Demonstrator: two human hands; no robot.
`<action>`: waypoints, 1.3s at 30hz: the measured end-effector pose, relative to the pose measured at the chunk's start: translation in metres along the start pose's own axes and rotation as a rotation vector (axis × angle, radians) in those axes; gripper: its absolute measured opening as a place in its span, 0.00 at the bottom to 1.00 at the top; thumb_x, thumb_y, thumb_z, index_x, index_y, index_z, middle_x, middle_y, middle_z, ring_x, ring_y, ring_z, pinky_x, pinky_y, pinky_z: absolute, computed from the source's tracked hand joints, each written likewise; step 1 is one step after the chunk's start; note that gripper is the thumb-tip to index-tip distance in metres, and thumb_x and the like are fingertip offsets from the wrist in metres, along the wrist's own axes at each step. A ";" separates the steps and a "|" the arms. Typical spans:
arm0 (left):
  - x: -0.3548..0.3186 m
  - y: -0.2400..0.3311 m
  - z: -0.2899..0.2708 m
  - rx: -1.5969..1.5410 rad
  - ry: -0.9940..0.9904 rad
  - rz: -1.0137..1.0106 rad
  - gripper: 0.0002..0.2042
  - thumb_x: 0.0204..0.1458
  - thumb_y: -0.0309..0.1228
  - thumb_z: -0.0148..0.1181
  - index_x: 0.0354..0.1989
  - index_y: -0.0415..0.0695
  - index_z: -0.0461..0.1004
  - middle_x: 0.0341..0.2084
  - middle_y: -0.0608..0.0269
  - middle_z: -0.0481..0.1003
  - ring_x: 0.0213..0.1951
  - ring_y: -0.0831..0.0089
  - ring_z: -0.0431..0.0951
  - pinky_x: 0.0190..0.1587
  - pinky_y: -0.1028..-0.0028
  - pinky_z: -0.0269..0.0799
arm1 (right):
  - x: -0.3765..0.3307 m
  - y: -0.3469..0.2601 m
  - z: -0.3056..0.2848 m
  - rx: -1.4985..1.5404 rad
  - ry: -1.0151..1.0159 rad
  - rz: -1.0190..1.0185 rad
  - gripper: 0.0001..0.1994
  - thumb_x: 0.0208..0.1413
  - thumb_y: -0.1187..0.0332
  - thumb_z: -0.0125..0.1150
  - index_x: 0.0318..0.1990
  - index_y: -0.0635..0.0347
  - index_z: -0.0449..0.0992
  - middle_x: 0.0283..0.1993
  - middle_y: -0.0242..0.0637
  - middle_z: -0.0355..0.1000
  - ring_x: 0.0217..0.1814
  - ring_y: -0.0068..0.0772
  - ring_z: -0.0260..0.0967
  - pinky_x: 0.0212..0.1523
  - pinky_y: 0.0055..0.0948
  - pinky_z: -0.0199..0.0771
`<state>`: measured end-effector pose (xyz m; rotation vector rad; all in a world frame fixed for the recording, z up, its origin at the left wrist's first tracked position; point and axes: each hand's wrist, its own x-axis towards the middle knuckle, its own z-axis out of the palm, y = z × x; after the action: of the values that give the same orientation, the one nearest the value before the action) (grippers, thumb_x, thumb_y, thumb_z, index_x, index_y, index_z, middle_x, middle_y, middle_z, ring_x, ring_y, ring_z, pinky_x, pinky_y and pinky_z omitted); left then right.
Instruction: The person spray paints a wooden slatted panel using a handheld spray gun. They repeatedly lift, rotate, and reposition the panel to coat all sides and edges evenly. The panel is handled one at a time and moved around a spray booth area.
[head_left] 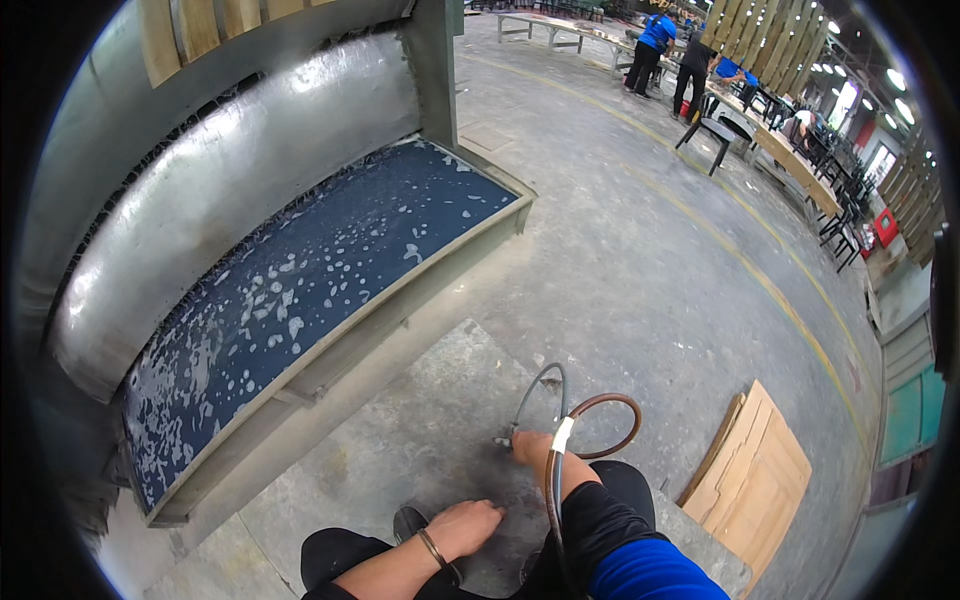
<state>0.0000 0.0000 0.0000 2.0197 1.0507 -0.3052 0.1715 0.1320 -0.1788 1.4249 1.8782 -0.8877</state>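
Note:
My right hand point(531, 447) reaches down over the floor, closed round a hose-fed tool that looks like a spray gun. Only its small metal tip point(502, 441) shows past my fingers. From the tool a thin grey hose point(531, 383) arcs up, and a brown hose point(638, 425) loops beside my forearm; white tape point(564, 434) binds them together. My left hand point(470, 527), with a bracelet at the wrist, hangs loosely curled in front of my knees; nothing shows in it, and its fingertips are partly hidden.
To the left stands a metal booth with a curved sheet wall point(250, 130) and a trough of dark blue, foam-flecked liquid point(330, 265). Flat wooden panels point(755, 480) lie at my right. Further off are a black chair point(712, 130), long benches and people point(655, 45) working.

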 end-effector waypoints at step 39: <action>-0.001 0.008 -0.007 0.007 -0.010 -0.006 0.19 0.50 0.18 0.53 0.52 0.38 0.74 0.43 0.45 0.76 0.48 0.46 0.78 0.50 0.56 0.76 | -0.012 0.002 -0.003 0.010 0.053 -0.041 0.18 0.60 0.68 0.51 0.57 0.61 0.76 0.57 0.50 0.76 0.62 0.48 0.73 0.60 0.45 0.74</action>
<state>0.0044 0.0026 0.0089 2.0201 1.0510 -0.3219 0.1762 0.1282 -0.1674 1.4338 1.9514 -0.8886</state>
